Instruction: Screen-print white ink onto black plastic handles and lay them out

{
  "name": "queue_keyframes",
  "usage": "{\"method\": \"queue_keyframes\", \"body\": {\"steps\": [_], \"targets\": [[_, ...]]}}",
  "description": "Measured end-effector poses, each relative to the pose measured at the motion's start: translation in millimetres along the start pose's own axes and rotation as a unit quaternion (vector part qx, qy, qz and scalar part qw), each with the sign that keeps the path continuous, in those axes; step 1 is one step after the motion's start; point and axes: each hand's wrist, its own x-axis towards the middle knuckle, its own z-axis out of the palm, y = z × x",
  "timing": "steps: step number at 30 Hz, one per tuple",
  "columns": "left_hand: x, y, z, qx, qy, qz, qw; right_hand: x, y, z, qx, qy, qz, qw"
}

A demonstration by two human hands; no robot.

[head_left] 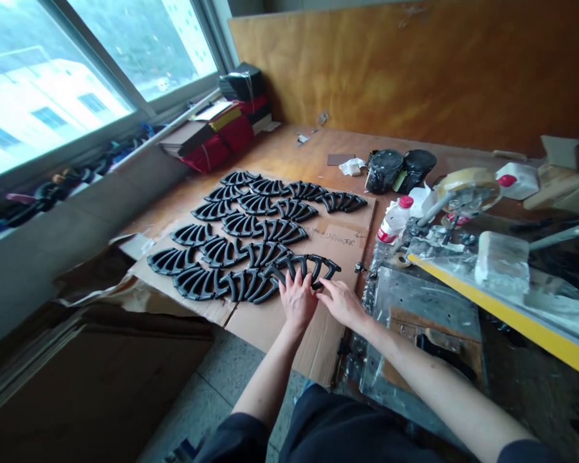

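Rows of black curved handle-like pieces, laid side by side in overlapping fans, cover a flat cardboard sheet. At the right end of the nearest row, my left hand lies over the pieces with its fingers spread and their tips touching them. Just right of it, my right hand has its thumb and index finger around the near end of the last black curved piece. The fingers partly cover the near ends of these pieces.
A red-capped bottle, black-stained tubs and a tape roll stand to the right. A yellow-edged board juts in near my right forearm. Dark and red boxes sit by the window, with folded cardboard at lower left.
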Motion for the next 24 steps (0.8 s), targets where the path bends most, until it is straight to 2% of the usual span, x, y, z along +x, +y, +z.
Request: {"method": "queue_keyframes", "body": {"steps": [3, 6, 9, 11, 14, 18, 21, 24], "targets": [[74, 23, -2, -0.034, -0.009, 0.054, 0.998, 44, 26, -22, -0.013, 0.067, 0.013, 0.998], [132, 52, 11, -0.054, -0.039, 0.107, 0.992, 79, 57, -42, -0.018, 0.107, 0.066, 0.992], [167, 76, 37, -0.065, -0.076, 0.128, 0.987, 95, 84, -54, -0.002, 0.104, 0.131, 0.986], [182, 85, 54, -0.059, -0.091, 0.119, 0.987, 95, 94, -57, 0.007, 0.103, 0.142, 0.985], [200, 86, 73, -0.037, -0.083, 0.077, 0.993, 77, 98, -57, -0.001, 0.117, 0.119, 0.986], [209, 79, 84, -0.022, -0.048, 0.043, 0.998, 27, 86, -61, -0.015, 0.137, 0.099, 0.985], [191, 75, 92, -0.029, -0.010, 0.069, 0.997, -22, 77, -69, -0.014, 0.156, 0.095, 0.983], [156, 72, 96, -0.056, 0.004, 0.096, 0.994, -72, 78, -82, -0.023, 0.179, 0.106, 0.978]]}}
